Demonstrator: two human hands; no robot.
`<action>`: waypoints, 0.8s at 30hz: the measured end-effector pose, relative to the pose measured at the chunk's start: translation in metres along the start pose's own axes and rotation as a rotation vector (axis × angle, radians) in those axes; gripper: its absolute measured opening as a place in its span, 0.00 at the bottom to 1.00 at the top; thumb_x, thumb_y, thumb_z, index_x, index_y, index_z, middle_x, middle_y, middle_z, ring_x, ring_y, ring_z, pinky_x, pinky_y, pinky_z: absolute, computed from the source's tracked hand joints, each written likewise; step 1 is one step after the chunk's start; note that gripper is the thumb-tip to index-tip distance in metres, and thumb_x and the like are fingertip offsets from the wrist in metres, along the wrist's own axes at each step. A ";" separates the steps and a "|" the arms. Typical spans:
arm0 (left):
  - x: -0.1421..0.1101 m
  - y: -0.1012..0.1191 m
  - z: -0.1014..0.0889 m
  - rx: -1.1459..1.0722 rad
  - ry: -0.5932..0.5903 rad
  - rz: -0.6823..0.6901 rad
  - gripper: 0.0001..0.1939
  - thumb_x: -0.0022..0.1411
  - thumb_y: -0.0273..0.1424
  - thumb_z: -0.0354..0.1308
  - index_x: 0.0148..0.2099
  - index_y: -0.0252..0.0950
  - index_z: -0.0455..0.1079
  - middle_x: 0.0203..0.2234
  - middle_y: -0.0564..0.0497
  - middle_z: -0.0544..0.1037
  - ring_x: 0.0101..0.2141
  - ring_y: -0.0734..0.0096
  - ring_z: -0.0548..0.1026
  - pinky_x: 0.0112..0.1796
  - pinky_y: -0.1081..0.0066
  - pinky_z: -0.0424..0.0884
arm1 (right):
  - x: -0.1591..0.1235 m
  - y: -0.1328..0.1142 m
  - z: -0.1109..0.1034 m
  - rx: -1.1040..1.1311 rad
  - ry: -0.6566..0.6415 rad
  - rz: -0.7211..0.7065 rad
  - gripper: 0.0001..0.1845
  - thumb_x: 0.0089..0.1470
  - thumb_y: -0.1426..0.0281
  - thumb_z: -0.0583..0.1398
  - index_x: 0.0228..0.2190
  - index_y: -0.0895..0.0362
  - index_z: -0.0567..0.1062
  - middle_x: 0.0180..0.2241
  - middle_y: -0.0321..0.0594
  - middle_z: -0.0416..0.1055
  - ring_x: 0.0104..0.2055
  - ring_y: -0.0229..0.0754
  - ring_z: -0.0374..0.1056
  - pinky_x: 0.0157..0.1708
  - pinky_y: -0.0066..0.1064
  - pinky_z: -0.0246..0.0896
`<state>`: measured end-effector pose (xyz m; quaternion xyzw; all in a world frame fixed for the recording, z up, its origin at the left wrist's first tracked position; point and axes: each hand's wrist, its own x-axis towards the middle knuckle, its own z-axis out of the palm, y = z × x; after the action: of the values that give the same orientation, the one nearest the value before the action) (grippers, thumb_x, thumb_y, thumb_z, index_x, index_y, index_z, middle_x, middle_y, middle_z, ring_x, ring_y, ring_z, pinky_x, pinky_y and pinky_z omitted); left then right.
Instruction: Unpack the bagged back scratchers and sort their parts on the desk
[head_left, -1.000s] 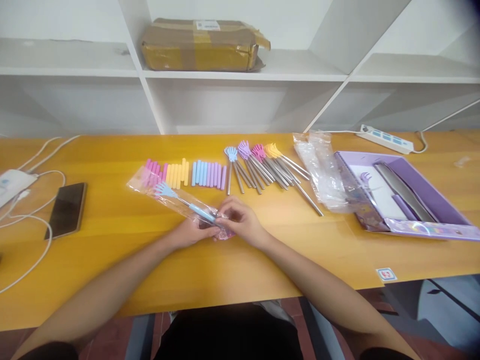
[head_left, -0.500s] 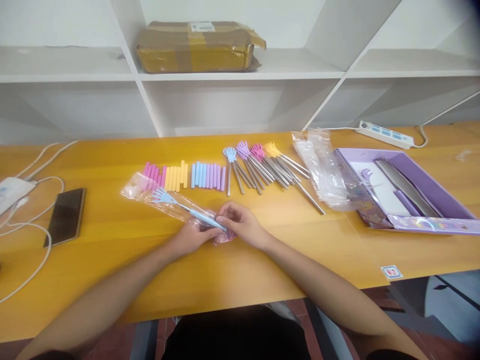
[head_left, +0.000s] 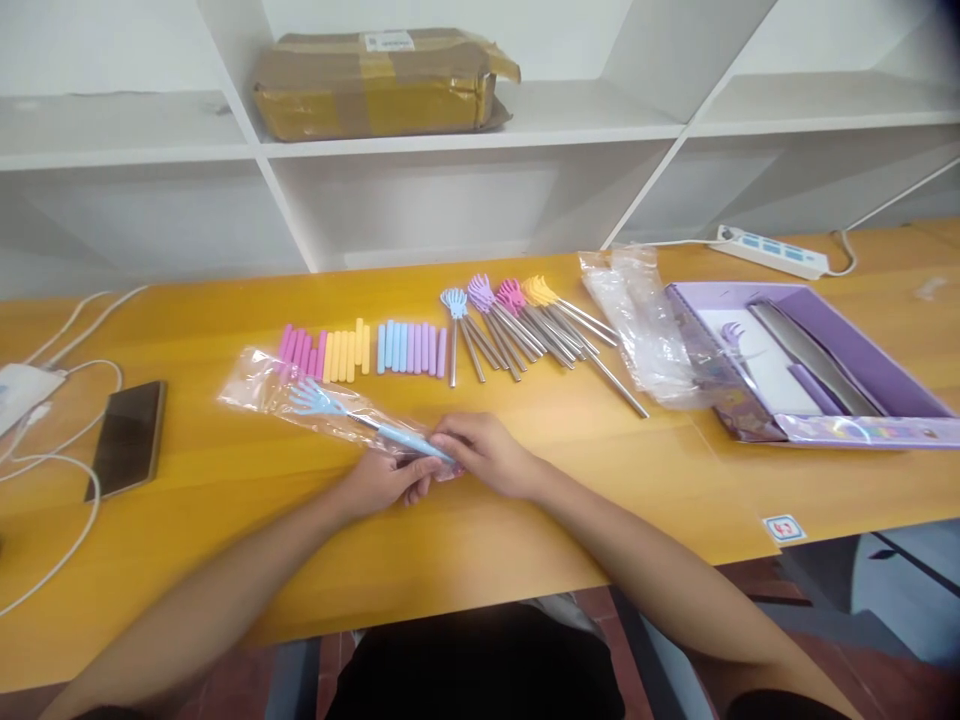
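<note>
A light-blue back scratcher point(head_left: 401, 437) lies inside a clear plastic bag point(head_left: 255, 385), its hand-shaped head pointing left. My left hand point(head_left: 386, 480) is closed on the bagged handle from below, thumb on top. My right hand point(head_left: 484, 452) pinches the handle's right end and the bag there. Beyond them lie loose handle sleeves in rows: pink point(head_left: 301, 352), yellow point(head_left: 346, 352), light blue point(head_left: 392, 347) and purple point(head_left: 426, 350). Right of these are metal-rod scratcher pieces with blue point(head_left: 454, 303), purple point(head_left: 481, 293), magenta point(head_left: 511, 296) and yellow point(head_left: 538, 291) heads.
Clear plastic bags point(head_left: 637, 325) lie beside an open purple box point(head_left: 862, 345) holding a purple scratcher head point(head_left: 733, 333). A phone point(head_left: 127, 438) and white cables point(head_left: 94, 500) are at left. A power strip point(head_left: 772, 252) and a shelf with a taped carton point(head_left: 379, 85) stand behind.
The right hand's fingers have closed further over the handle's end. The bagged scratcher has shifted slightly left, and the left fingertips now show beneath it. The camera view has tilted a little.
</note>
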<state>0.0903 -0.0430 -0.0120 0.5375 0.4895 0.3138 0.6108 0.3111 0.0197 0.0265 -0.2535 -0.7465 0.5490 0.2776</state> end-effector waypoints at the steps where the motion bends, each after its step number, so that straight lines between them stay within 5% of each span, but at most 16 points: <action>1: 0.000 0.001 0.000 0.004 0.000 -0.001 0.26 0.69 0.52 0.65 0.28 0.37 0.75 0.19 0.51 0.76 0.19 0.72 0.72 0.22 0.73 0.70 | 0.000 -0.001 0.001 0.049 -0.004 0.015 0.23 0.73 0.51 0.57 0.34 0.55 0.77 0.28 0.36 0.75 0.29 0.38 0.72 0.29 0.28 0.68; 5: 0.000 0.002 0.000 0.008 -0.001 0.016 0.26 0.68 0.52 0.64 0.27 0.37 0.74 0.18 0.51 0.75 0.18 0.72 0.71 0.22 0.72 0.68 | 0.000 0.001 0.007 0.220 0.006 0.074 0.24 0.71 0.49 0.59 0.32 0.55 0.75 0.25 0.34 0.74 0.25 0.37 0.68 0.27 0.28 0.67; 9: -0.001 0.006 -0.007 0.065 -0.007 0.127 0.23 0.70 0.50 0.63 0.33 0.36 0.78 0.20 0.50 0.77 0.21 0.70 0.73 0.25 0.71 0.70 | -0.001 0.003 0.003 0.102 0.059 0.030 0.22 0.72 0.51 0.59 0.34 0.55 0.78 0.27 0.36 0.76 0.27 0.38 0.71 0.29 0.29 0.67; 14: 0.011 0.026 -0.030 -0.270 0.425 0.451 0.26 0.62 0.52 0.72 0.52 0.40 0.77 0.36 0.47 0.82 0.31 0.66 0.78 0.32 0.70 0.75 | -0.001 0.000 0.001 -0.143 0.041 -0.191 0.18 0.74 0.59 0.59 0.35 0.54 0.80 0.29 0.38 0.78 0.31 0.40 0.73 0.34 0.31 0.67; 20: 0.032 0.028 -0.052 -0.527 0.770 0.346 0.20 0.59 0.46 0.74 0.45 0.37 0.78 0.29 0.53 0.77 0.27 0.74 0.74 0.28 0.75 0.70 | -0.009 -0.003 0.018 -0.383 -0.215 -0.330 0.18 0.74 0.60 0.59 0.34 0.55 0.79 0.31 0.40 0.79 0.33 0.40 0.73 0.34 0.31 0.63; 24: 0.029 0.017 -0.047 -0.408 0.791 0.332 0.19 0.55 0.43 0.77 0.43 0.37 0.82 0.36 0.50 0.82 0.31 0.72 0.77 0.30 0.74 0.71 | -0.006 -0.005 -0.007 -0.537 -0.137 -0.280 0.20 0.75 0.60 0.58 0.31 0.56 0.77 0.30 0.39 0.77 0.31 0.39 0.70 0.33 0.31 0.59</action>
<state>0.0585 0.0040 -0.0005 0.3166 0.5204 0.6775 0.4123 0.3197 0.0184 0.0325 -0.1748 -0.9094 0.3046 0.2227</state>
